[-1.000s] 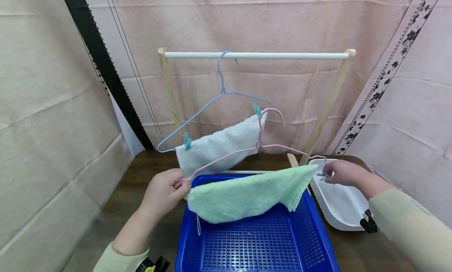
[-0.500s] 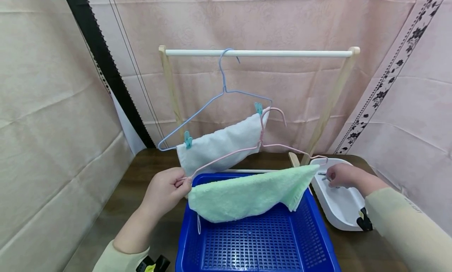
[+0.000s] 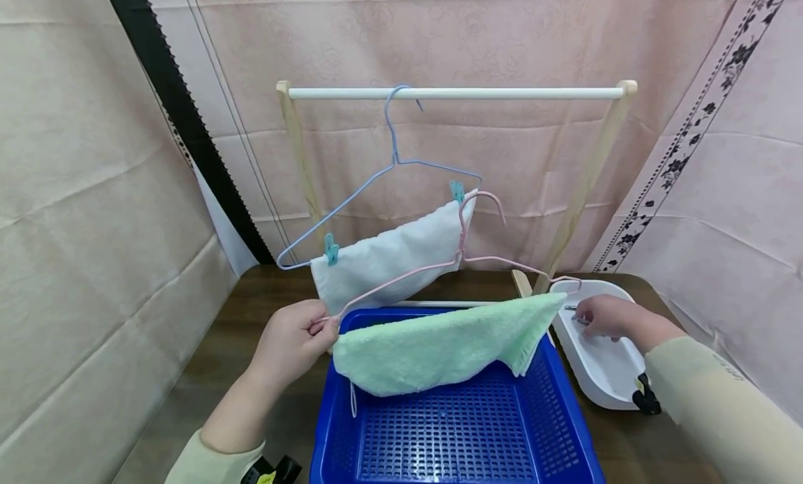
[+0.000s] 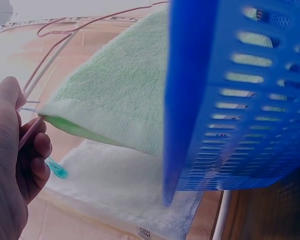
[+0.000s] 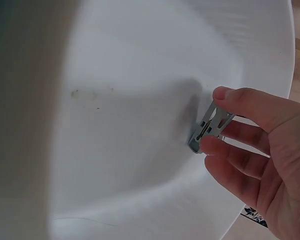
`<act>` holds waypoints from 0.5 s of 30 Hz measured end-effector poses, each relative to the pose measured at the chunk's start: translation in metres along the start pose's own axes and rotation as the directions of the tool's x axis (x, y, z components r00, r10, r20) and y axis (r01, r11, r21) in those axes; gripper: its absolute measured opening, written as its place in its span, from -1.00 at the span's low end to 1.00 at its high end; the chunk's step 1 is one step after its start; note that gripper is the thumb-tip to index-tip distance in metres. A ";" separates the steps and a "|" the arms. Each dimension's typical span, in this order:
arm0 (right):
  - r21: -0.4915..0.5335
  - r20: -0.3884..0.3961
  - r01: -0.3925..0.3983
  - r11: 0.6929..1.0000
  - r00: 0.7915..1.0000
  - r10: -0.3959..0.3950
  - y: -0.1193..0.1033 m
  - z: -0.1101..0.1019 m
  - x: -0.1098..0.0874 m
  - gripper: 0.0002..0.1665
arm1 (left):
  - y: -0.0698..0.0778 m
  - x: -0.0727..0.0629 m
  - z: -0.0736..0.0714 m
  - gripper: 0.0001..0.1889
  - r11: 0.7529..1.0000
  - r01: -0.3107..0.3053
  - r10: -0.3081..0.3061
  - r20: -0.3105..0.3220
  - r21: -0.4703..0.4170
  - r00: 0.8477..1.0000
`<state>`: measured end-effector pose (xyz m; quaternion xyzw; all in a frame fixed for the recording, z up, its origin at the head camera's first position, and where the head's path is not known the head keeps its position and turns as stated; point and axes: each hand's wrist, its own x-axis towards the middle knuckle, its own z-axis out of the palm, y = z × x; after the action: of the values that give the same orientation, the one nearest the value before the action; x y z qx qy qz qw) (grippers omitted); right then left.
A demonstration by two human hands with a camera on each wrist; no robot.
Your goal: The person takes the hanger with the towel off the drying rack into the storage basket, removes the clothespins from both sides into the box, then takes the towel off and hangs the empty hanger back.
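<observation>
My left hand [image 3: 295,339] pinches the left corner of a pink wire hanger [image 3: 462,241]. From its lower bar drapes a folded light green towel [image 3: 439,348], over the back of a blue perforated basket [image 3: 401,429]. In the left wrist view, the thumb and curled fingers close round the pink wire. Over the white tray [image 3: 605,369] at the right, my right hand [image 3: 605,316] pinches a small grey metal clothes clip [image 5: 211,125] between thumb and fingers. The clip is low, close to the tray's surface; whether it touches cannot be told.
Behind the basket stands a rack with a white rail [image 3: 533,93]. A blue hanger [image 3: 394,132] hooks over the rail. A white towel [image 3: 389,257] is fastened to it by two teal clips [image 3: 330,250]. Everything stands on a brown wooden table [image 3: 251,316], with cloth behind.
My right hand has moved slightly left and down over the tray. The left hand, pink hanger and green towel stay in place.
</observation>
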<state>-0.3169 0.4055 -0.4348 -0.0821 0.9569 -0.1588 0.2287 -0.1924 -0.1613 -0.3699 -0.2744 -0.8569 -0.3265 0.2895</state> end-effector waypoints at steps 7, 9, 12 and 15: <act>-0.031 0.013 0.034 0.999 0.999 -0.034 -0.001 0.001 -0.002 -0.59 | -0.001 -0.002 0.001 -0.56 1.000 0.010 -0.010 -0.002 -0.005 1.000; -0.032 0.023 0.040 0.999 0.999 -0.040 -0.001 0.000 -0.003 -0.58 | -0.001 -0.002 0.002 -0.56 1.000 0.008 -0.008 -0.003 -0.007 1.000; -0.026 0.034 0.029 0.999 0.999 -0.028 0.000 -0.002 -0.003 -0.58 | -0.001 -0.001 0.002 -0.57 1.000 0.009 -0.009 -0.003 -0.006 1.000; -0.037 0.043 0.021 0.999 0.999 -0.019 0.003 -0.001 -0.001 -0.61 | -0.001 -0.002 0.002 -0.57 1.000 0.013 -0.013 -0.004 -0.006 1.000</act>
<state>-0.3166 0.4084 -0.4346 -0.0993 0.9538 -0.1415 0.2457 -0.1925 -0.1609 -0.3727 -0.2690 -0.8571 -0.3316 0.2880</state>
